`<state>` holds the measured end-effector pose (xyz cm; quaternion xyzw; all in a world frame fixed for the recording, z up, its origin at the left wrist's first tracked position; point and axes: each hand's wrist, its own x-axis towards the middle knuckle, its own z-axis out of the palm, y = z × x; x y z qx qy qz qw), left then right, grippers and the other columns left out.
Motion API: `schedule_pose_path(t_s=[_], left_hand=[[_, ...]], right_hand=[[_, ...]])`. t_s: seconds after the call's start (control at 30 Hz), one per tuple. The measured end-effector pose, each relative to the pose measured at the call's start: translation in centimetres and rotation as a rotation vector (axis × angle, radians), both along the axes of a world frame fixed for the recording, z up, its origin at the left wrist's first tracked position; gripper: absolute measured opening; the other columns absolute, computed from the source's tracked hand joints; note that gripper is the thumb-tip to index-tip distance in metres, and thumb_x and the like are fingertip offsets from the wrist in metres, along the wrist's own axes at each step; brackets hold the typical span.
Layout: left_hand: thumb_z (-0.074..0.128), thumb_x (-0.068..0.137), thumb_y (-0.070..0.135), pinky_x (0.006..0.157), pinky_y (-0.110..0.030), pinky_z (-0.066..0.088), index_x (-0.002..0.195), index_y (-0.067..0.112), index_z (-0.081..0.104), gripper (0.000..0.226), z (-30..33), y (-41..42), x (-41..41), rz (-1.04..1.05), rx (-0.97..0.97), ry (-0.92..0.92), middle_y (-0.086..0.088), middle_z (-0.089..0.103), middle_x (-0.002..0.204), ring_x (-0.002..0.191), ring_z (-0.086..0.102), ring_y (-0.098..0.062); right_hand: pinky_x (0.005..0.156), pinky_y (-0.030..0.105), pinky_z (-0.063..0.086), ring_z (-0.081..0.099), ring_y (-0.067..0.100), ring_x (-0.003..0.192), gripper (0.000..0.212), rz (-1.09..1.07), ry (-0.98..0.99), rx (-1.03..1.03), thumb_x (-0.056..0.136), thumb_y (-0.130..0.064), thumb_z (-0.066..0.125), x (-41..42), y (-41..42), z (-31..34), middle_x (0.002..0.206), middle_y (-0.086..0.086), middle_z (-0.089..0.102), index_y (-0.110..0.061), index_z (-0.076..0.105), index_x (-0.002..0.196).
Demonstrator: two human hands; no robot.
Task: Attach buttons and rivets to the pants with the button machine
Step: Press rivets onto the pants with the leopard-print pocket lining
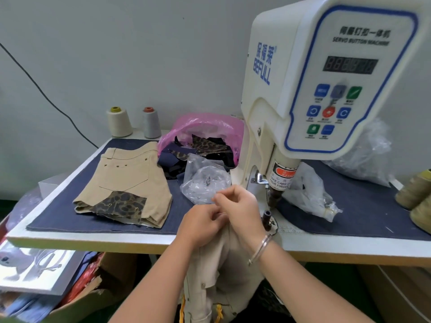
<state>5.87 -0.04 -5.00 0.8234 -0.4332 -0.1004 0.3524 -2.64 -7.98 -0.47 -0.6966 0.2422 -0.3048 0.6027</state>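
Note:
Beige pants (217, 271) hang over the table's front edge toward my lap. My left hand (203, 226) and my right hand (240, 208) both pinch the top of this fabric, fingers curled, just left of the button machine's lower die (266, 217). The white button machine (326, 78) stands at the right, its punch head (275, 194) above the die. A second pair of beige pants (130, 183) with a leopard patch and rivets lies folded on the left. A clear bag of small metal parts (205, 180) sits just behind my hands.
A pink bag of dark and leopard fabric scraps (205, 141) stands at the back. Two thread cones (119, 122) sit by the wall. More clear bags (310, 192) lie right of the machine, with thread cones (417, 197) at the far right. Boxes stand under the table.

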Motion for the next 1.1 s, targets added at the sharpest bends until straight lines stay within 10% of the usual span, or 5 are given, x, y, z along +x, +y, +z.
schedule_pose_path(t_s=[0.37, 1.1], left_hand=[[0.060, 0.091, 0.039, 0.076, -0.037, 0.050, 0.079, 0.027, 0.068, 0.019, 0.0, -0.1, 0.0, 0.022, -0.002, -0.011, 0.010, 0.069, 0.079, 0.081, 0.062, -0.011], [0.061, 0.090, 0.040, 0.075, -0.035, 0.051, 0.077, 0.028, 0.069, 0.019, 0.1, -0.1, -0.1, 0.039, -0.011, 0.023, 0.014, 0.068, 0.077, 0.080, 0.060, -0.008]], right_hand=[[0.066, 0.018, 0.051, 0.068, 0.010, 0.072, 0.013, -0.106, -0.022, 0.317, 0.075, -0.005, 0.076, -10.8, -3.3, -0.6, 0.079, 0.005, 0.074, -0.018, 0.076, 0.075], [0.065, 0.009, 0.045, 0.061, 0.001, 0.072, 0.022, -0.009, 0.097, -0.224, 0.081, -0.011, 0.072, -9.0, -6.8, -0.5, 0.075, -0.010, 0.068, -0.030, 0.071, 0.069]])
